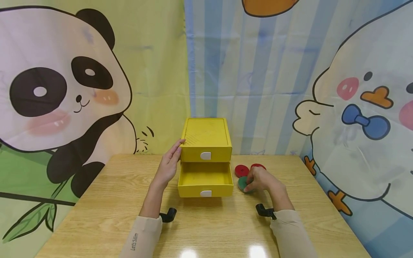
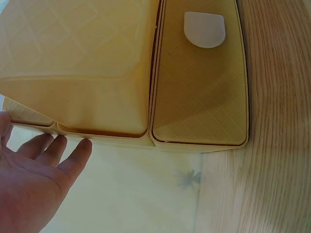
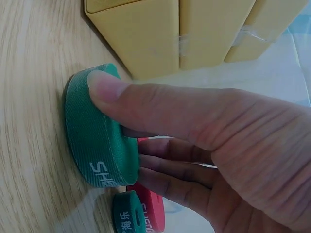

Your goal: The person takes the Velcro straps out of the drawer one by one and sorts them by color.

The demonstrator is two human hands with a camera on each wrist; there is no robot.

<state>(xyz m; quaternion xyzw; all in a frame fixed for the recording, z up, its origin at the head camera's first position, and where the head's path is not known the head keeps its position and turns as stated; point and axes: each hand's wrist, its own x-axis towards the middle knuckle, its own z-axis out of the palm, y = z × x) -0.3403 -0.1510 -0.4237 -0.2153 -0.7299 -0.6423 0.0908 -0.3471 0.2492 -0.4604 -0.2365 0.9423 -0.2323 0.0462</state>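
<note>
A yellow drawer cabinet (image 1: 206, 132) stands on the table, its middle drawer (image 1: 205, 191) pulled out and bare inside. My left hand (image 1: 168, 165) rests against the cabinet's left side, fingertips along the edge by the top drawer (image 1: 190, 154). To the right of the cabinet, my right hand (image 1: 262, 179) pinches a green roll of fabric tape (image 3: 90, 131) between thumb and fingers, with the roll on its flat side at the table. Close behind lie two red tape rolls (image 1: 242, 171), one partly covered by the hand. A second green roll (image 3: 127, 213) shows in the right wrist view.
The cabinet's bottom drawer (image 2: 199, 92) is closed, with a white pull tab (image 2: 205, 30). The wooden table (image 1: 106, 200) ends at a cartoon-printed curtain (image 1: 155, 89) behind. Black wrist mounts (image 1: 168, 215) stick out from both wrists.
</note>
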